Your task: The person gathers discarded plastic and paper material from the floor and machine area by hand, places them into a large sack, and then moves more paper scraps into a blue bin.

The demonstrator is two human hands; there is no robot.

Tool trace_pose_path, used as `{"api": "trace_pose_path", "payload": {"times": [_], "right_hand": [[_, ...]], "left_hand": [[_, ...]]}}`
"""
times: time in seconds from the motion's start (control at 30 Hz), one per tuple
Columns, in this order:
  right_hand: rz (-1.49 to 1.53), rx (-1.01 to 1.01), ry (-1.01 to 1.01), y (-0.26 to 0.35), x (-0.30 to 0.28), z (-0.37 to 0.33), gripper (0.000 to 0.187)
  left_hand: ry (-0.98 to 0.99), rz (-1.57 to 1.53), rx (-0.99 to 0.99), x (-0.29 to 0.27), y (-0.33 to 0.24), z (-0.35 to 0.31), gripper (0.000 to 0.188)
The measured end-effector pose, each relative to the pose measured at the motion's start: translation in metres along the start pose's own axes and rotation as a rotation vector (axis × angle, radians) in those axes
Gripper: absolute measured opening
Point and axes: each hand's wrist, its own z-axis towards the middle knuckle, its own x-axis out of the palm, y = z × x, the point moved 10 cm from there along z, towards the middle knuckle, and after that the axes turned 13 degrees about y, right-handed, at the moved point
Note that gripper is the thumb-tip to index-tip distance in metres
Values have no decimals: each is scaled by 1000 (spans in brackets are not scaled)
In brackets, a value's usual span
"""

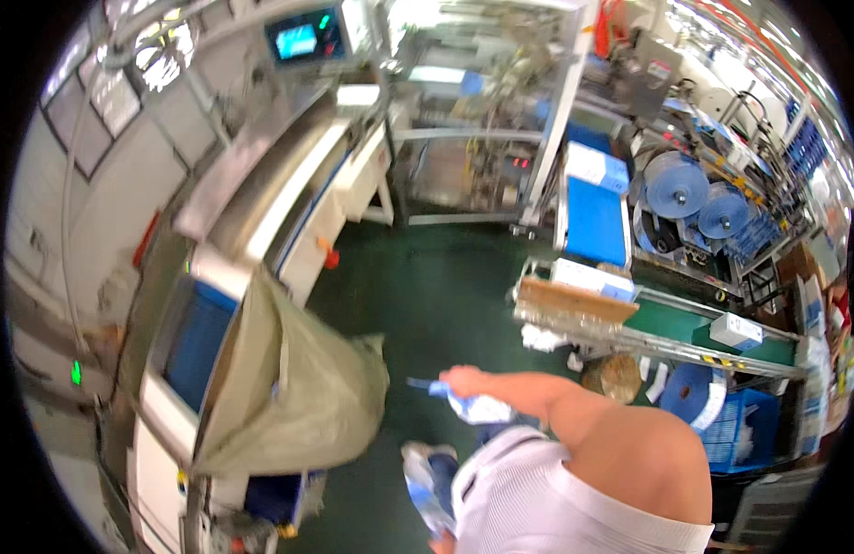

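Observation:
My right arm reaches forward, and my right hand [460, 380] is closed on a crumpled blue-and-white piece of plastic film [478, 407], part of which hangs below the wrist. A thin blue end sticks out to the left of the fingers. Only a bit of my left hand [442, 543] shows at the lower edge, beside a blurred blue-and-white plastic piece [421, 487]; its fingers cannot be made out. Left of both hands hangs a large olive-green cloth sack [307, 388], apart from them, at the side of a conveyor with a blue belt [200, 342].
On the right, a green-belt conveyor [667, 325] carries white-and-blue cartons [736, 331]. Behind it stand a blue belt [595, 222] and rolls of blue film [676, 185]. A blue crate [741, 429] sits low right. A framed machine [473, 138] and a screen [302, 39] are ahead.

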Motion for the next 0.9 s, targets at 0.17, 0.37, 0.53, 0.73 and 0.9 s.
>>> {"api": "trace_pose_path", "payload": {"times": [0.17, 0.37, 0.53, 0.73, 0.9], "right_hand": [[125, -46, -295, 70, -12, 11, 29], [553, -369, -704, 251, -129, 42, 32], [286, -1046, -996, 446, -231, 40, 37], [-351, -569, -457, 374, -151, 296, 27], [-360, 50, 566, 254, -25, 408, 31]], "left_hand": [[-15, 210, -25, -125, 46, 100, 73], [-93, 174, -182, -275, 9, 123, 75], [-145, 50, -100, -286, 1, 125, 69], [-123, 33, -103, -258, -10, 93, 68], [12, 60, -338, -235, 11, 46, 71]]}}
